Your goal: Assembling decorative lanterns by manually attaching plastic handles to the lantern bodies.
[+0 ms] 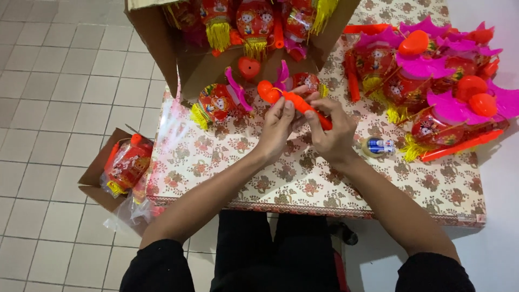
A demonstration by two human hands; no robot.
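Over the middle of the floral-patterned table (pixel 303 184), the person is holding an orange plastic stick (pixel 303 105) just above the cloth — its long axis is running on a slant, the rounded knob end pointing up and to the left toward the open cardboard box (pixel 189 59), the other end slanting down to the right. The left hand (pixel 275 130) is curling its fingers closed around the stick just below the knob, thumb pressing on top. The right hand (pixel 330 132) is pinching the lower end, fingers bent tight around it. Just beyond the hands a red lantern toy with pink wings (pixel 221 103) is lying on the cloth, a small glue bottle (pixel 378 146) is resting just beside the right wrist, and a heap of finished lanterns (pixel 438 81) is sitting at the far right.
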